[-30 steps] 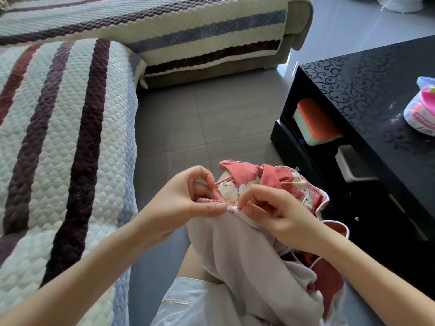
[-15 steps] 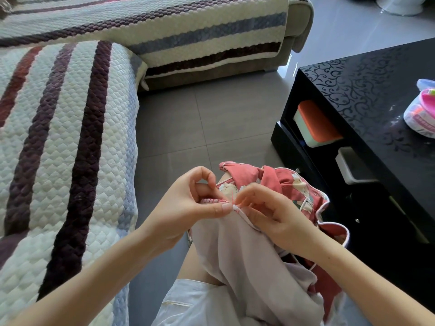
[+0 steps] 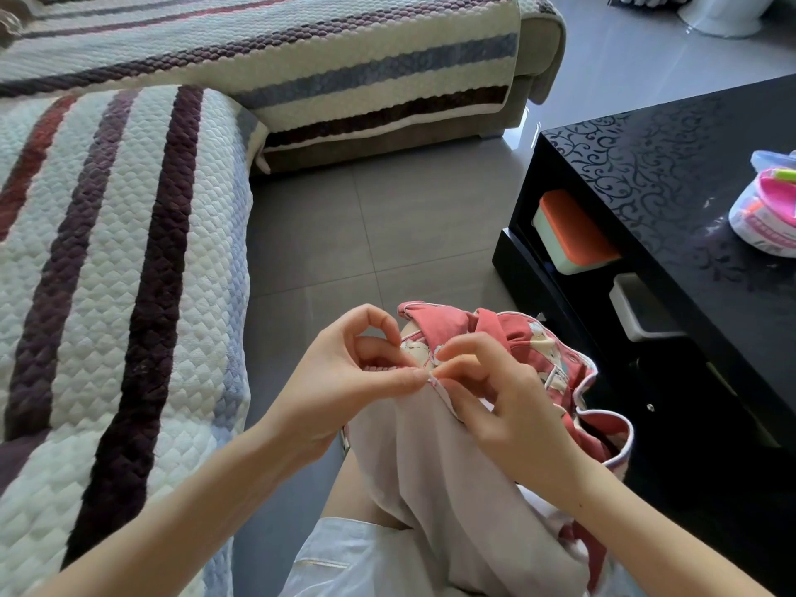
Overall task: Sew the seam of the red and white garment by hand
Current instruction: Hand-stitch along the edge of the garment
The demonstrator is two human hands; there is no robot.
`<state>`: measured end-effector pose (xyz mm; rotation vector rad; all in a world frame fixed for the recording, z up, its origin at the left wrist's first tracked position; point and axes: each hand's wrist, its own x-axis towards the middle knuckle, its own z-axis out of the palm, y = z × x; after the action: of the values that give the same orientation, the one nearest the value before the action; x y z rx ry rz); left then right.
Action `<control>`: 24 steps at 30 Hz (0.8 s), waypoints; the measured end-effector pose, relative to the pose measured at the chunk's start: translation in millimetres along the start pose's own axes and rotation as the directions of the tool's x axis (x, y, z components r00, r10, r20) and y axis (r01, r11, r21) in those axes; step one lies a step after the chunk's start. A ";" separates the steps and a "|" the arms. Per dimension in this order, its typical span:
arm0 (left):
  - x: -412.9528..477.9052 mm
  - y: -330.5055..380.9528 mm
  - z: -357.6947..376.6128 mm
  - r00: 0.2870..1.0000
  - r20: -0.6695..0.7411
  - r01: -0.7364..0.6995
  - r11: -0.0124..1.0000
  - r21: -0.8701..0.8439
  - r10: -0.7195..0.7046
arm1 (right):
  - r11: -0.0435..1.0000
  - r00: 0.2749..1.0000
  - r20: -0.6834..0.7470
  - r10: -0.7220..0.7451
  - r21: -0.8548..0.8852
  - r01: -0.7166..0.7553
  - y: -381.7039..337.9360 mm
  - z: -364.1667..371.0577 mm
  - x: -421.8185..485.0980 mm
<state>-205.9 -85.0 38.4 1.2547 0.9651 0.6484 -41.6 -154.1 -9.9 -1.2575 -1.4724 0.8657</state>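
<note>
The red and white garment (image 3: pixel 452 480) lies over my lap, pale lining up, with red patterned cloth bunched at the far side. My left hand (image 3: pixel 340 381) pinches the seam edge between thumb and forefinger. My right hand (image 3: pixel 495 394) sits just right of it, thumb and forefinger pinched together at the same spot on the seam. A needle is too small to make out between the fingertips. Both hands nearly touch at the seam.
A striped quilted sofa (image 3: pixel 112 273) runs along the left and the back. A glossy black coffee table (image 3: pixel 672 183) stands at the right with a pink and white container (image 3: pixel 766 213) on top and an orange-lidded box (image 3: pixel 573 234) on its shelf. Grey floor tiles lie between.
My right hand's fingers have shifted a little at the seam, lifting slightly. The left hand keeps its pinch on the seam in the same place.
</note>
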 end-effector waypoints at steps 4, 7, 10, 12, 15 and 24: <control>1.5 -1.6 2.2 0.999 -0.026 0.025 1.000 -0.016 -0.026 | 0.998 0.997 0.063 -0.037 0.061 0.033 -7.7 -2.9 -5.3; 1.7 -2.9 3.5 1.000 -0.005 0.027 0.999 -0.032 -0.027 | 0.997 0.997 0.026 -0.071 -0.007 0.071 -7.4 0.9 -5.8; 2.4 -5.6 6.0 1.000 0.000 0.029 0.999 -0.044 -0.029 | 0.961 0.974 -0.115 -0.196 -0.220 0.168 -8.6 6.6 -1.8; 2.6 -6.3 6.4 0.999 -0.012 0.032 0.998 -0.055 -0.033 | 0.905 0.931 -0.169 -0.324 -0.341 0.253 -9.2 9.3 -0.5; 2.1 -6.9 6.0 0.999 -0.028 0.024 0.998 -0.062 -0.026 | 0.817 0.869 -0.242 -0.433 -0.512 0.265 -9.7 8.1 0.2; 5.0 -16.8 8.1 0.987 -0.159 0.027 1.000 -0.013 -0.029 | 0.883 0.854 -0.232 -0.466 -0.187 0.431 -35.3 -4.6 -3.0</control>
<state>-198.0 -88.4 21.1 1.1907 1.1079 0.7394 -47.1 -164.9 23.8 -1.0084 -1.5267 0.2750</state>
